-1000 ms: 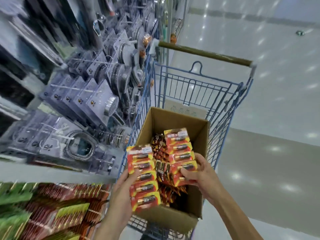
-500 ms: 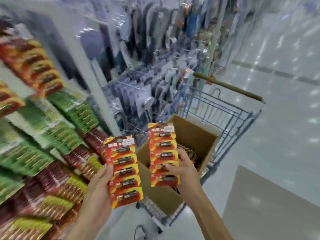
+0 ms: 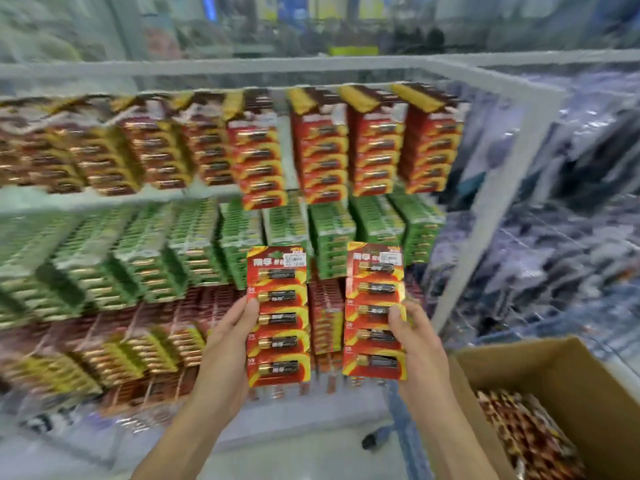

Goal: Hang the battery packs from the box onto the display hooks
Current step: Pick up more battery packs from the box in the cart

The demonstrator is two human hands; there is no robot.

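Packs up in both grips, facing the display. My left grip (image 3: 225, 344) is clamped on the left battery strip (image 3: 277, 317): thumb across the front around the 2nd-3rd cell, palm and other fingers behind, at the strip's left edge. My right grip (image 3: 419, 344) holds the right battery strip (image 3: 375, 289) the same way from its right edge, thumb on the front at the 3rd cell.

Both strips are upright, 5 cells each, side by side w/ a gap between, not touching. They sit in front of the green packs (image 3: 194, 244) and the lower red packs (image 3: 325, 313), well below the top row of hanging red packs (image 3: 322, 147). Neither strip is on a hook yet; hooks too blurred to pick out.

Cardboard box (image 3: 554, 368) is bottom right, just beside my right forearm, open, w/ loose packs (image 3: 526, 434) inside. White frame post (image 3: 485, 202) marks the display's right end.
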